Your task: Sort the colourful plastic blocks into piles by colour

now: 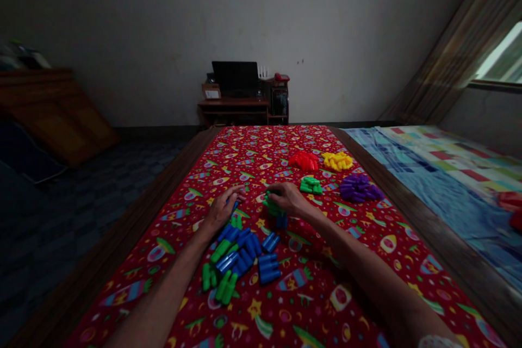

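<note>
A mixed pile of blue and green plastic blocks (240,258) lies on a table covered with a red patterned cloth (350,261). My left hand (223,207) rests at the pile's far edge, fingers curled over a blue block. My right hand (287,197) is closed over a small cluster of green blocks (271,207) just past the pile. Farther out lie sorted heaps: red blocks (304,160), yellow blocks (337,161), green blocks (311,185) and purple blocks (359,187).
The table's wooden edge (134,212) runs along both sides. A bed with a blue and patchwork cover (452,174) stands to the right. A desk with a monitor (236,79) is against the far wall, a wooden cabinet (53,109) at the left.
</note>
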Demonstrator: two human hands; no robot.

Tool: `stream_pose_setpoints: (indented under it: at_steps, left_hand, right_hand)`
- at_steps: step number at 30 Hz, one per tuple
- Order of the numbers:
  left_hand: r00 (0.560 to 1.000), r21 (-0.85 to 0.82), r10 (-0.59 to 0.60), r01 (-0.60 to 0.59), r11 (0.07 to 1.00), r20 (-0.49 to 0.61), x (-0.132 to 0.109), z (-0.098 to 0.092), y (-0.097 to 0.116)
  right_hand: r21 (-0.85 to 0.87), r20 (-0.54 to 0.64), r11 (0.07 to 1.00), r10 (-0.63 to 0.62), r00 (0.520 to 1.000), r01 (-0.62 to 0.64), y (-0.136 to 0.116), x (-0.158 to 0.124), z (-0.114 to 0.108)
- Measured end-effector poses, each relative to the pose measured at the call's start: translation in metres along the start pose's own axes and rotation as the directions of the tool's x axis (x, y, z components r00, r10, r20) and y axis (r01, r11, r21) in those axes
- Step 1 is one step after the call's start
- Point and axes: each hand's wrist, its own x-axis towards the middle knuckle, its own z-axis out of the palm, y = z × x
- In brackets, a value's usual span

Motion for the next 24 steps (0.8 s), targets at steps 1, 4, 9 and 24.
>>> stream_pose_setpoints:
  at_steps: [1,4,9,24]
  left_hand:
    - [1.0,0.013,0.002,-0.002,1.0,0.004,0.0,0.0,0.0]
    - [1.0,0.046,0.007,-0.008,0.999,0.008,0.0,-0.001,0.0]
    - [1.0,0.071,0.015,-0.016,0.997,0.018,-0.001,-0.001,0.0]
    - [0.932,0.209,0.18,-0.252,0.945,0.314,-0.003,0.008,0.01]
  right_hand:
    - [-0.006,-0.055,1.0,-0.004,0.998,0.003,0.006,0.002,-0.004]
    - [0.029,-0.225,0.999,0.023,0.974,-0.017,0.027,0.006,-0.014]
    - [0.332,-0.151,0.93,0.215,0.965,-0.156,0.043,0.012,-0.016]
    - [0.423,-0.28,0.903,0.211,0.937,-0.077,0.018,0.01,0.01]
